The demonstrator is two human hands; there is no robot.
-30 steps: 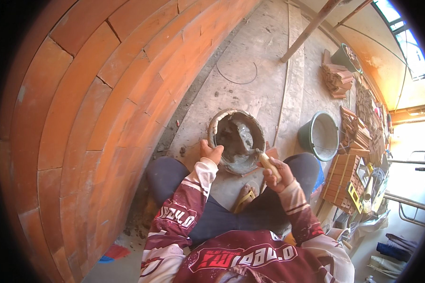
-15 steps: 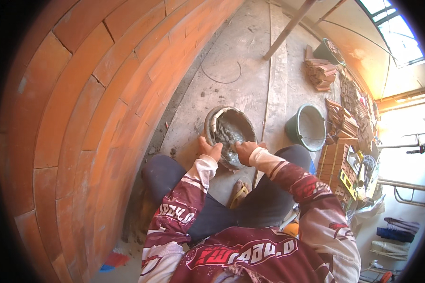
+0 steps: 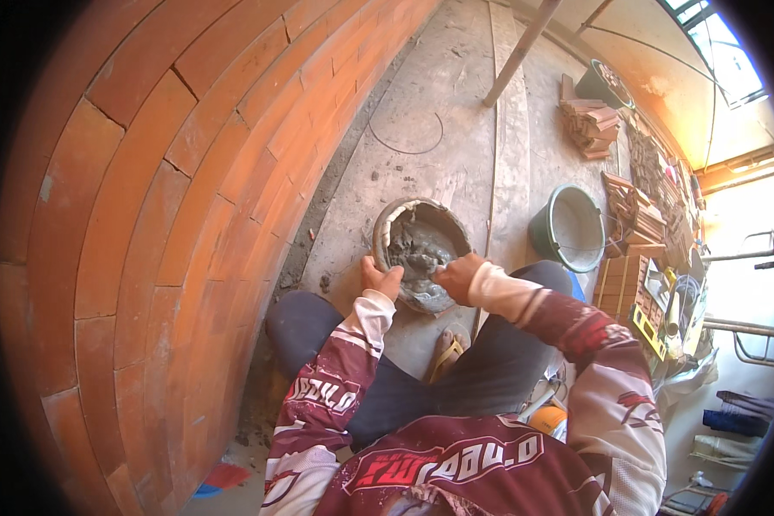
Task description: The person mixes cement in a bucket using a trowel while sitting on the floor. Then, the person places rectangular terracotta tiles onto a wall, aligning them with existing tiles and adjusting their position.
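A round, mortar-crusted tub (image 3: 462, 225) stands on the floor in front of my bent knees, holding wet grey mortar (image 3: 437, 242). My left hand (image 3: 380, 279) is closed on the near left part of its rim, thumb on the inner side. Over the near right of the tub, my right hand (image 3: 461, 278) is curled into a grip, its fingertips down at the mortar. Whatever it grips is hidden by the hand and the mortar.
A brick wall (image 3: 198, 172) rises close on my left. To the right stand a green bucket (image 3: 542, 232), stacked bricks (image 3: 619, 284), loose tile pieces (image 3: 632, 211) and a yellow level (image 3: 648, 332). A slanting pole (image 3: 520, 52) meets the floor farther off.
My right hand has shifted slightly right and toward me, and the mortar's surface has changed shape. My left hand stays at the rim. The whole view has shifted a little.
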